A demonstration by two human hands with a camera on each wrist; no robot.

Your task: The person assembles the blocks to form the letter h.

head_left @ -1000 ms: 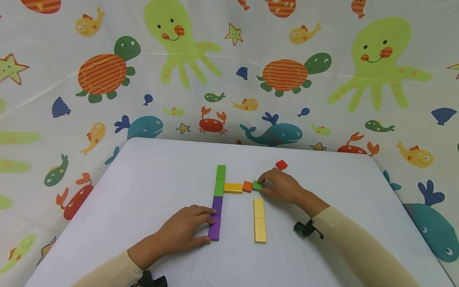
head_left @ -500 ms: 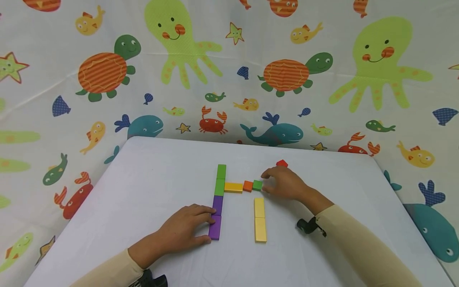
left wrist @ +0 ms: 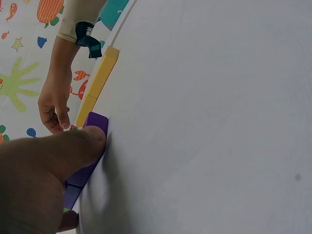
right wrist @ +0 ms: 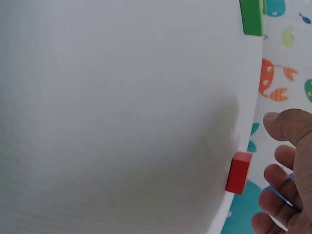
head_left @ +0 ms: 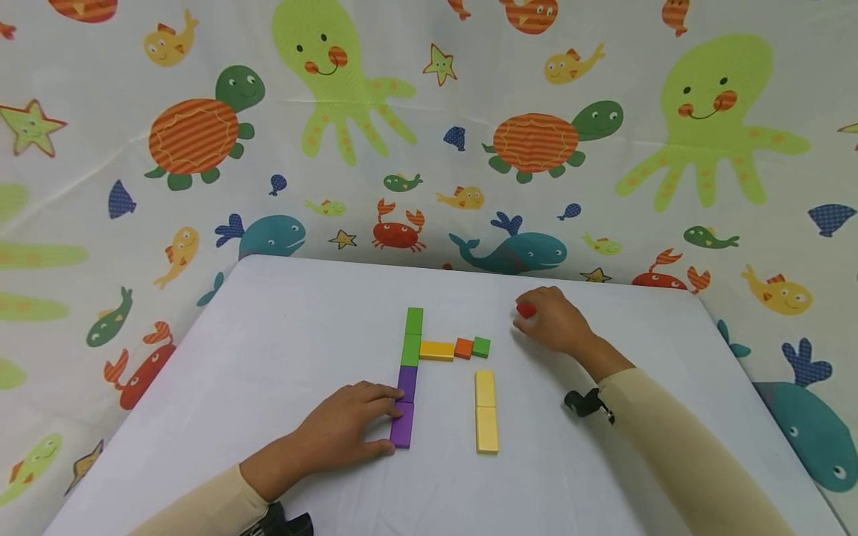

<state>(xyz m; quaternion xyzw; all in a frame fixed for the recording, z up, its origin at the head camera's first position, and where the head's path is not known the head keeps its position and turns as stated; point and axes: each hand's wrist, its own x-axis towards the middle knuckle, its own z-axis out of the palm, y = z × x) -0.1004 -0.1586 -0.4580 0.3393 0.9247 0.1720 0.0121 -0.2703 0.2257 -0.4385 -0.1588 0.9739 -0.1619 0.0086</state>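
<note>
My left hand [head_left: 345, 428] rests at two purple blocks [head_left: 403, 433] laid end to end, fingertips on their left side and thumb by the near corner. In the left wrist view the thumb [left wrist: 92, 139] overlaps a purple block. My right hand [head_left: 559, 324] reaches around a small red block [head_left: 526, 310]; in the right wrist view that red block [right wrist: 239, 173] shows apart from the spread thumb and fingers. Two green blocks [head_left: 411, 350] continue the purple column away from me. A yellow block [head_left: 437, 351], an orange cube [head_left: 464, 348] and a green cube [head_left: 481, 347] form a row to its right.
Two pale yellow blocks [head_left: 485, 413] lie end to end below the green cube, with a gap between. The white table [head_left: 322, 313] ends at a patterned sea-animal cloth [head_left: 402, 186] behind it. A small black device [head_left: 585, 403] is strapped to the right wrist.
My right hand has let go of the green cube and moved back and to the right, to the red block. The left hand has stayed on the purple blocks.
</note>
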